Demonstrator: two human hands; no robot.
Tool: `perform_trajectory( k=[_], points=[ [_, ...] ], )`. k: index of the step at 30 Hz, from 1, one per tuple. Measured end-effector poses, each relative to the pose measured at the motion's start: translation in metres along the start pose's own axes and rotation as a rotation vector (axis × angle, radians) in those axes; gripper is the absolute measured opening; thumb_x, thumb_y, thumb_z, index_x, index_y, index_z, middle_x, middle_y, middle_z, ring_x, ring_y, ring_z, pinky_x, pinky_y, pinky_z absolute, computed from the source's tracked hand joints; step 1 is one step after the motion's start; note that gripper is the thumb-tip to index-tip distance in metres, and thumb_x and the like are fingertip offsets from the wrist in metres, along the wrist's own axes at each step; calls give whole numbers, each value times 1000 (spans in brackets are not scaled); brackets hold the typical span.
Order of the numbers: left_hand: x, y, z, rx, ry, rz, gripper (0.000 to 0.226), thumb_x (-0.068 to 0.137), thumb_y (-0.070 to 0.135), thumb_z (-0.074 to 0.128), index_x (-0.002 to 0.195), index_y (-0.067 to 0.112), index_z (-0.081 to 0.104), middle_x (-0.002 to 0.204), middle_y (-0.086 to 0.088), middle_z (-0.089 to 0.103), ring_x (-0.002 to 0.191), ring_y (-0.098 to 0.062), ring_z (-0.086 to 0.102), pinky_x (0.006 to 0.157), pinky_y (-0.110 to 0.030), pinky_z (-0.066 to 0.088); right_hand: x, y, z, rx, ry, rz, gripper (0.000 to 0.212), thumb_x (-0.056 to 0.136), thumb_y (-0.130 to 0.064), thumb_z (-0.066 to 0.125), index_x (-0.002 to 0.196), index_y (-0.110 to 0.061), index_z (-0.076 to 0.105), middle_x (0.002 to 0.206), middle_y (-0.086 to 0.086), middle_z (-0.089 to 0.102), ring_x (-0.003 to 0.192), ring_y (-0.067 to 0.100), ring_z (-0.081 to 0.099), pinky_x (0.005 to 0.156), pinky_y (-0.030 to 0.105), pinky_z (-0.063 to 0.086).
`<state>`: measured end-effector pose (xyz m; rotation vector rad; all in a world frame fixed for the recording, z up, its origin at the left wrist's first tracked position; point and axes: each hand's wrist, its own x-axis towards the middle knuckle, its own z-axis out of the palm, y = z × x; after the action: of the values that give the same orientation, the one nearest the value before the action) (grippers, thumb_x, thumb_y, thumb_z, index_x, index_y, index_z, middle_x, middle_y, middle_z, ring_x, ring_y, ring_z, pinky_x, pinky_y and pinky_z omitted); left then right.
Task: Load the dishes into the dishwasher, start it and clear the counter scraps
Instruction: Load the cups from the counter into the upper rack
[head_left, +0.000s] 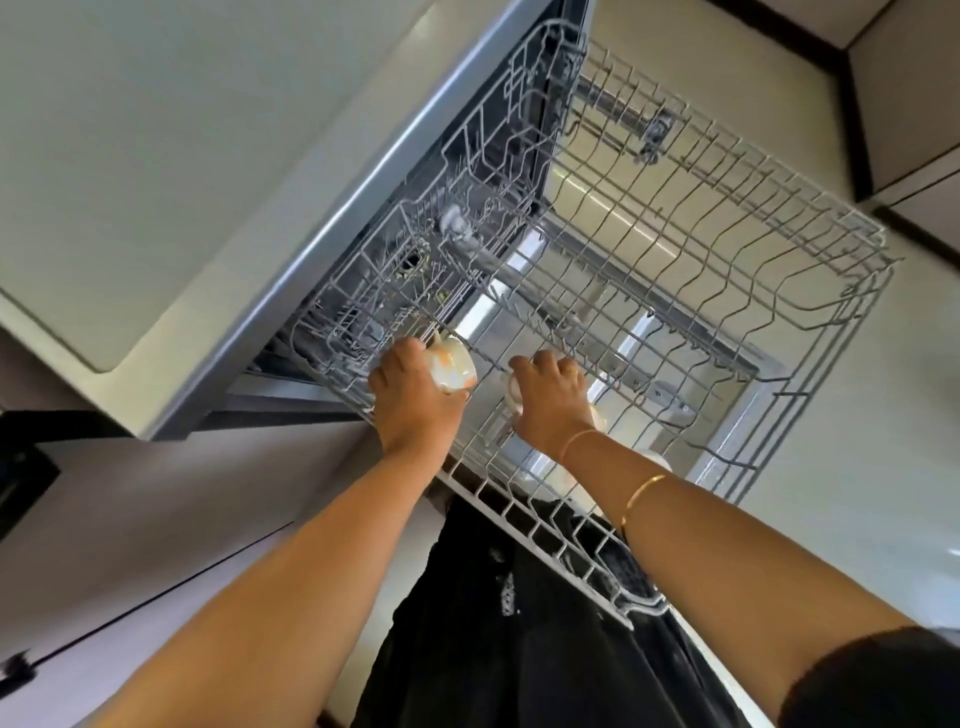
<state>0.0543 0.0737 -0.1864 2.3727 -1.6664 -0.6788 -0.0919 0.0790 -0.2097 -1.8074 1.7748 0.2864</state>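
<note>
A pale worktop (130, 156) fills the ten o'clock part of the view. Its grey-edged dishwasher (332, 228) runs diagonally below it. A cream floor (883, 493) lies from three to four o'clock, and cabinet fronts (909, 93) with dark trim sit at one o'clock.

One wire rack (810, 322) is pulled out of the dishwasher across the centre. Two hands reach into its near corner, each with one cup. The left hand (415, 384), just toward nine o'clock of centre, has its fingers curled round an orange-patterned cup (457, 369), which is tipped against the rack wires. The right hand (550, 400), beside it toward three o'clock, has its fingers curled over a white cup (514, 395), which is mostly hidden beneath the palm.

Pale shapes show through the rack under the right forearm; I cannot tell what they are. Two bangles (641, 499) circle the right wrist and forearm. Black clothing (519, 649) hangs at six o'clock.
</note>
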Motion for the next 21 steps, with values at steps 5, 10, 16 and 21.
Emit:
perform_trajectory(
  k=[5,10,16,21],
  points=[
    [9,3,4,-21,-20,41,66,62,24,83,115,11,47,125,-11,52,116,-31,46,97,-39,39,8,13,0,139,-45,12,79,77,-26,73,142,-23,29,138,7,38,129,34,34,109,44,31],
    [16,11,7,21,-87,65,63,67,23,80,120,14,47,132,-11,44,120,-30,41,94,-40,43,20,28,-12,323,-160,15,76,74,-19,77,137,-16,35,133,10,44,122,32,42,102,43,40],
    [22,13,11,78,-129,109,66,67,30,80,124,16,49,136,-12,39,122,-32,37,89,-40,46,32,33,-18,362,-278,25,82,71,-21,80,138,-20,34,129,12,46,116,32,48,98,44,45],
    [22,11,13,83,-129,118,65,69,30,79,124,16,50,137,-12,38,123,-32,35,89,-40,45,20,28,-15,331,-176,12,73,71,-22,78,131,-18,38,122,11,49,109,31,52,92,41,48]
  ],
)
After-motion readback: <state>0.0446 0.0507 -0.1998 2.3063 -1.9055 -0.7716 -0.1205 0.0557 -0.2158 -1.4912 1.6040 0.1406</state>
